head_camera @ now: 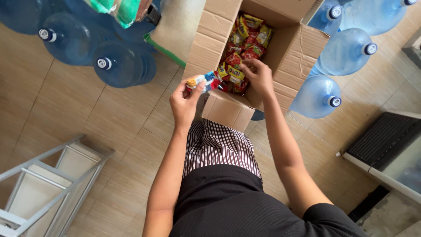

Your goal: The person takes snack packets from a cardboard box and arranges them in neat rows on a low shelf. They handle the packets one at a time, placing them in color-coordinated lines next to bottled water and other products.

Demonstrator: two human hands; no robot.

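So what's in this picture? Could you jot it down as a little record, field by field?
Place: tiled floor
Left hand: holds a small bunch of colourful snack packets beside the box
Right hand: reaches into the cardboard box, fingers on a packet
Box contents: red and yellow packets
Around the box: blue water jugs lying on both sides
Lower left: metal shelf frame

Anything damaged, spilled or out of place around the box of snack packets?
Nothing spilled. The cardboard box shows a tear in its right wall. Water jugs lie on their sides around it, which may just be storage.
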